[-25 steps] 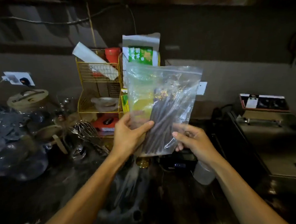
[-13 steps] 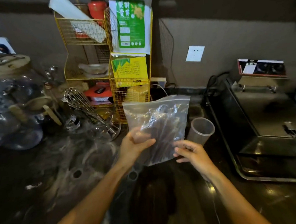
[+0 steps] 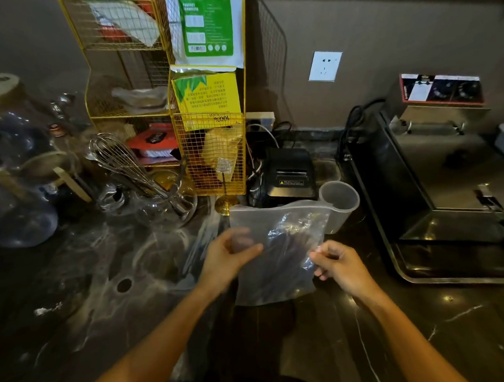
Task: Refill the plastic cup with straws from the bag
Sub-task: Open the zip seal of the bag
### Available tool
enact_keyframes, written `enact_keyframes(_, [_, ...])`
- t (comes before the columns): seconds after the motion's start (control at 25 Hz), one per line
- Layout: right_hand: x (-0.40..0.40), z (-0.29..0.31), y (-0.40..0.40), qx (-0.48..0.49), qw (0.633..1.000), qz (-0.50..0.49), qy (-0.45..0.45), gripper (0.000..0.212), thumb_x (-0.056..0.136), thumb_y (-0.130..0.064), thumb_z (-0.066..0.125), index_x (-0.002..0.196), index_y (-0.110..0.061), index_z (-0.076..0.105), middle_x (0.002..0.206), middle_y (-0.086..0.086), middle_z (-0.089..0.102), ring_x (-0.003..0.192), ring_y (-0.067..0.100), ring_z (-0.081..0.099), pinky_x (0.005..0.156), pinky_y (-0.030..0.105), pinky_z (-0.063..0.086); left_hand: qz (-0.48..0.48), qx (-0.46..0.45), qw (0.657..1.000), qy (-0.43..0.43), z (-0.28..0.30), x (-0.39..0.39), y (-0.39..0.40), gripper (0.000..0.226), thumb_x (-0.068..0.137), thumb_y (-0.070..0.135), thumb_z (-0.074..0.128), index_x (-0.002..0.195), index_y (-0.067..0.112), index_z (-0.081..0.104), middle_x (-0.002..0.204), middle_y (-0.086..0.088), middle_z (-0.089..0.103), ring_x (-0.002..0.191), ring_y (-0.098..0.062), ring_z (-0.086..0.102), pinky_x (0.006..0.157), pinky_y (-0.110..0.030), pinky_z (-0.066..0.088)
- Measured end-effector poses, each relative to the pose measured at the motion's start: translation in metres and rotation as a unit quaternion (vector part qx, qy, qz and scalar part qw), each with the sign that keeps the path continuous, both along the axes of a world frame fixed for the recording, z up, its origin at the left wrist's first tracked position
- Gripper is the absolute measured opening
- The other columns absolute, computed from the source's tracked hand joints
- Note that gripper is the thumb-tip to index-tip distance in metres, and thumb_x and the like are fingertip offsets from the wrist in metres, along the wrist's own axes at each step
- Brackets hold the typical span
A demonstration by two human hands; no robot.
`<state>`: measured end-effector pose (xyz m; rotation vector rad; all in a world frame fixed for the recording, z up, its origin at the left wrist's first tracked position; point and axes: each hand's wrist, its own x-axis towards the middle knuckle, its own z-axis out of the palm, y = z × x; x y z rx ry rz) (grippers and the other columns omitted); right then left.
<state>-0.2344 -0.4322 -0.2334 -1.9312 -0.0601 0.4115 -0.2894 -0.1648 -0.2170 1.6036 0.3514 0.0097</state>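
**Straw bag held in two hands over a dark counter**

The one clear bag (image 3: 277, 248) of dark straws (image 3: 286, 247) is pinched by both hands: left hand (image 3: 228, 256) on its left edge, right hand (image 3: 339, 265) curled on its right edge. One empty plastic cup (image 3: 340, 203) stands just behind, on the counter (image 3: 427, 327), near one whisk (image 3: 127, 165).
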Motion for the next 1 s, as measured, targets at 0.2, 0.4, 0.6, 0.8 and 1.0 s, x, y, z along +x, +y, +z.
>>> enact_keyframes(0.2, [0.005,0.000,-0.003,-0.013,1.000,-0.009,-0.002,0.012,0.097,-0.011,0.069,0.089,-0.004,0.063,0.084,0.022,0.069,0.060,0.011,0.066,0.061,0.027,0.057,0.020,0.020,0.995,-0.096,0.049,0.018,0.009,0.024,0.090,0.016,0.075,0.114,0.014,0.071,0.104,-0.010,0.076,0.101,-0.022,0.074,0.087,-0.035,0.063])
enact_keyframes(0.4, [0.011,0.009,0.004,-0.026,0.997,-0.067,-0.024,0.006,0.099,-0.006,0.066,0.099,-0.011,0.064,0.082,0.010,0.069,0.067,0.015,0.068,0.059,0.021,0.057,-0.133,0.207,0.965,-0.087,0.075,0.024,0.010,0.019,0.102,0.020,0.059,0.104,0.018,0.078,0.088,0.002,0.077,0.084,-0.009,0.074,0.084,-0.036,0.061])
enact_keyframes(0.6, [0.016,0.020,0.011,-0.017,0.989,-0.142,-0.026,0.016,0.100,-0.009,0.065,0.111,-0.018,0.058,0.102,0.005,0.068,0.086,0.019,0.073,0.068,0.025,0.059,-0.206,0.195,0.958,-0.028,0.097,0.020,0.009,0.020,0.101,0.012,0.060,0.103,0.007,0.079,0.092,-0.006,0.081,0.079,-0.005,0.075,0.074,-0.022,0.060])
enact_keyframes(0.8, [0.000,0.052,0.033,0.035,0.997,-0.054,-0.038,0.012,0.101,-0.021,0.065,0.095,-0.011,0.067,0.086,0.006,0.069,0.074,0.017,0.071,0.066,0.027,0.060,-0.143,-0.018,0.988,0.052,0.101,0.014,-0.011,0.016,0.097,0.003,0.064,0.105,-0.001,0.076,0.090,-0.016,0.080,0.076,-0.018,0.077,0.068,-0.025,0.062])
enact_keyframes(1.0, [-0.014,0.087,0.056,0.177,0.984,0.012,0.001,0.032,0.103,-0.026,0.061,0.098,0.004,0.068,0.088,0.027,0.073,0.078,0.030,0.072,0.069,0.039,0.062,-0.106,-0.110,0.986,0.061,0.104,0.015,-0.034,0.011,0.093,0.003,0.067,0.096,0.006,0.078,0.082,-0.007,0.080,0.070,-0.011,0.077,0.063,-0.021,0.061])
